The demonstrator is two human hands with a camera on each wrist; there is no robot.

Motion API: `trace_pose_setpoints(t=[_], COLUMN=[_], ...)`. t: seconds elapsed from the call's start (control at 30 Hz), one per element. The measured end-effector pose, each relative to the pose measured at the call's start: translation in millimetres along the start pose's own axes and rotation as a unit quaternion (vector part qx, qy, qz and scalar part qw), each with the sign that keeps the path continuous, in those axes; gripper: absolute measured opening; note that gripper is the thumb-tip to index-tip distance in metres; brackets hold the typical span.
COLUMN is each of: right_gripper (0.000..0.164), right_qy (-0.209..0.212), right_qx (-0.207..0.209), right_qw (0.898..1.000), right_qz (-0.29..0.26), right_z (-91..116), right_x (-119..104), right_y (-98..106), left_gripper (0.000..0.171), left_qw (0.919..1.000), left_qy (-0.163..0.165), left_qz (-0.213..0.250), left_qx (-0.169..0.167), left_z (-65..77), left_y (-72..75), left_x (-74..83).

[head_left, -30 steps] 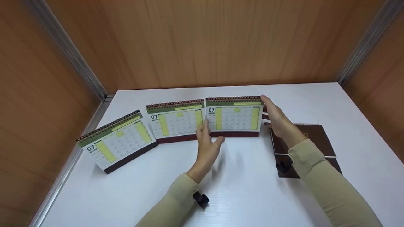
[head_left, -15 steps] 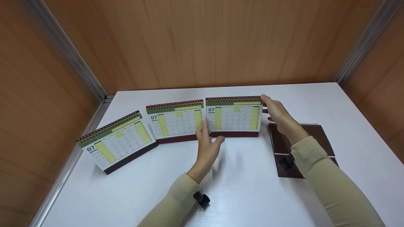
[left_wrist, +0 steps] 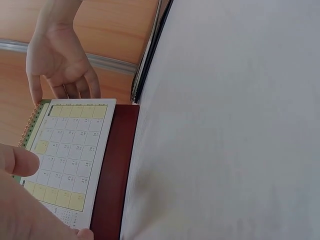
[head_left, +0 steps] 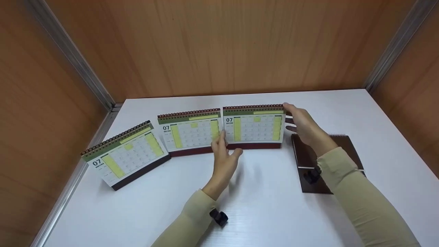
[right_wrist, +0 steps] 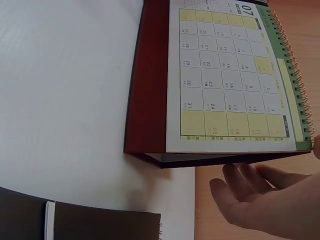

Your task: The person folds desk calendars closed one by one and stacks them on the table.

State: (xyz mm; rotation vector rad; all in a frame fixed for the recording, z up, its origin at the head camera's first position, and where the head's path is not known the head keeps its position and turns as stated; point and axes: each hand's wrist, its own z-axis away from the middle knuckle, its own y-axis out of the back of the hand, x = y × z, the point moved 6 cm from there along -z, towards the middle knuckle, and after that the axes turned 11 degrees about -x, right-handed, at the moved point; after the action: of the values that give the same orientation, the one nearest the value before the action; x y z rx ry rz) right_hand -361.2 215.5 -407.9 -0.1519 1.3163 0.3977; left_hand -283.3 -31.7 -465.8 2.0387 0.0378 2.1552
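Note:
Three desk calendars showing month 07 stand in a row on the white table. My left hand (head_left: 224, 164) is at the seam between the middle calendar (head_left: 187, 135) and the right calendar (head_left: 257, 128), fingers extended and thumb spread out. My right hand (head_left: 305, 125) is at the right calendar's right side, its thumb by the top corner. In the right wrist view, the fingers (right_wrist: 235, 185) of that hand lie along the calendar's open side. The left calendar (head_left: 127, 154) is angled, its right end close to the middle one, with neither hand on it.
A dark brown spiral-bound calendar (head_left: 313, 181) lies flat at the right, partly covered by my right forearm. Wooden panels (head_left: 240, 48) with metal corner strips (head_left: 77, 58) enclose the white table (head_left: 260, 206) at the back and sides.
My right wrist and forearm have shifted slightly to the right, with the thumb still at the calendar's corner. My left hand and the three standing calendars hold practically the same places.

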Motion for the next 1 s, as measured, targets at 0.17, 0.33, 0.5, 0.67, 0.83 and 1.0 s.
trace_pose_setpoints(t=[0.17, 0.33, 0.5, 0.67, 0.83, 1.0], right_gripper=[0.05, 0.044, 0.058, 0.059, 0.059, 0.058], right_qy=[0.017, 0.036, 0.046, 0.055, 0.065, 0.076], right_qx=[0.004, 0.02, 0.022, 0.023, 0.033, 0.043], right_qw=[0.998, 0.991, 0.989, 0.987, 0.986, 0.987], right_qz=[-0.064, -0.127, -0.142, -0.148, -0.148, -0.134], right_z=[-1.3, -4.3, -7.9, -7.5, -4.8, -2.1], right_x=[-1.9, -9.8, -21.6, -30.3, -35.5, -40.7], right_y=[4.3, 9.0, 8.0, 9.2, 15.1, 20.6], left_gripper=[0.091, 0.09, 0.09, 0.089, 0.087, 0.086], left_qw=[1.0, 1.0, 0.9999, 0.9999, 0.9999, 1.0], left_qy=[0.002, 0.0, 0.001, -0.002, -0.006, -0.003], left_qz=[0.002, 0.006, 0.006, 0.005, 0.007, 0.005], left_qx=[0.001, 0.007, 0.015, 0.012, 0.003, -0.003], left_z=[0.6, 0.2, 0.3, 1.9, 2.4, 1.3], left_y=[0.8, 1.8, 2.0, 1.9, 0.9, 0.0], left_x=[1.1, 1.3, -0.3, -1.1, -0.6, -0.6])
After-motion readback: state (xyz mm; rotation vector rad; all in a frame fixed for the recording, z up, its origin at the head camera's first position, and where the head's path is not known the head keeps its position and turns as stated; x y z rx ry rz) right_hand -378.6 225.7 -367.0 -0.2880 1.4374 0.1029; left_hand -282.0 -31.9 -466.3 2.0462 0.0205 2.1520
